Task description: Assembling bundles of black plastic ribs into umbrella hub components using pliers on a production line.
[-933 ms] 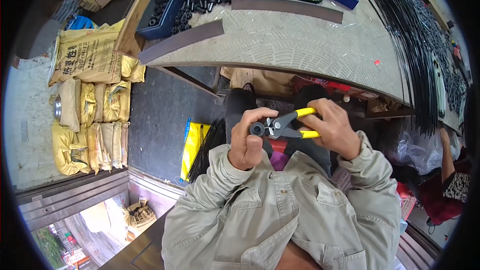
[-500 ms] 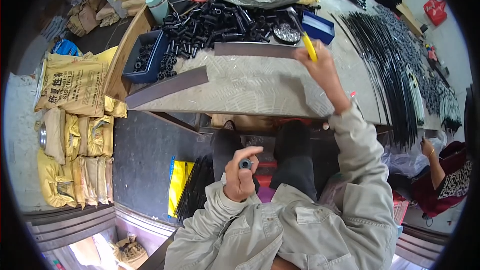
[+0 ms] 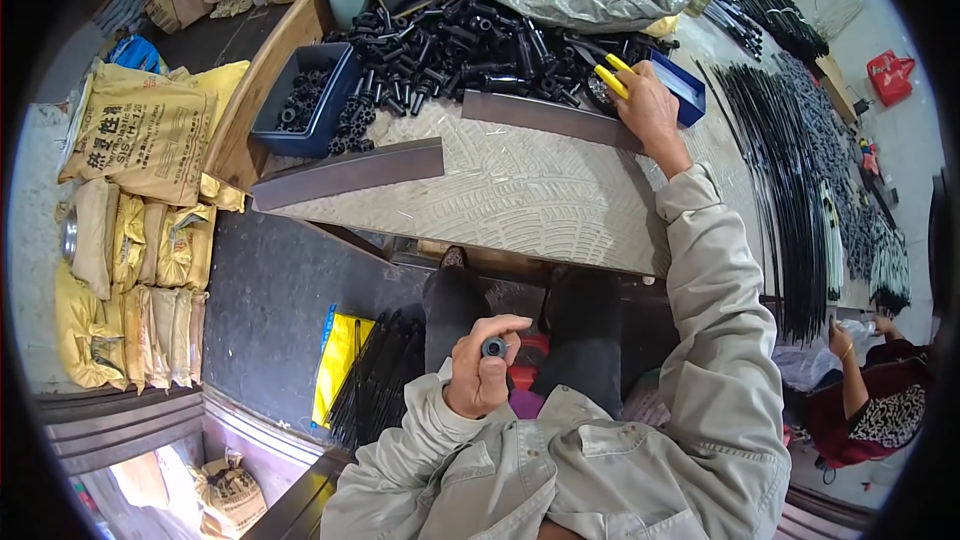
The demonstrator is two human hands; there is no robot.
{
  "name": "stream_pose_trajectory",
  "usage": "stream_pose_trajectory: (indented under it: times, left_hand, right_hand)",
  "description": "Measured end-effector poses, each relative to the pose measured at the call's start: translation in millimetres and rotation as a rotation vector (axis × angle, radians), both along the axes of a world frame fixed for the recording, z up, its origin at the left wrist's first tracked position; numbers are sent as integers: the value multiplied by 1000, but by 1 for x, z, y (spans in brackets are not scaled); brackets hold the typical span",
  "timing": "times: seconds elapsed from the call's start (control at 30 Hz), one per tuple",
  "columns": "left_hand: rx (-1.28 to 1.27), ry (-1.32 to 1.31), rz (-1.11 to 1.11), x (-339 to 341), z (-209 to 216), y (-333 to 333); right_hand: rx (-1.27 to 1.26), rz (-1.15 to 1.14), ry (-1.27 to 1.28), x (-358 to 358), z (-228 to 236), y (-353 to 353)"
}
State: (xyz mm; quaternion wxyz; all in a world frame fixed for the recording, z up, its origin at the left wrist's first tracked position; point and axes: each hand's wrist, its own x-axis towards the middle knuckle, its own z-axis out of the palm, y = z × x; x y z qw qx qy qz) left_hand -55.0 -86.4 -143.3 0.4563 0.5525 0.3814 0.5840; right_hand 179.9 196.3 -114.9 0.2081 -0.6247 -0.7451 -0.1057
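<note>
Yellow-handled pliers (image 3: 612, 81), one pair, right hand (image 3: 650, 110); one tube (image 3: 494, 347), left hand (image 3: 478, 370).

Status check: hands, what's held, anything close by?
Left hand closed on dark cylindrical part. Right hand gripping yellow-handled pliers, beside blue box. Gray strip close to right hand.

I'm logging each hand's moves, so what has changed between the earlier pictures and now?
The right hand has carried the yellow-handled pliers from beside the left hand forward and rightward over the table, to the pile of black parts; whether it has let go is unclear. The left hand still holds the small dark tube.
</note>
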Motion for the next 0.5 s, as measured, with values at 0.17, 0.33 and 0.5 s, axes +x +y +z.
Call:
stream_pose_trajectory:
  times: [0.17, 0.33, 0.5]
  left_hand:
    - [-100, -150, 21, -3, -3, 3]
    - [-125, -177, -67, -2, 22, 15]
    - [54, -136, -76, 14, 43, 5]
  right_hand:
    - [32, 319, 442, 3, 14, -48]
    - [-511, 656, 1409, -61, 35, -193]
    - [-300, 802, 1362, -86, 30, -245]
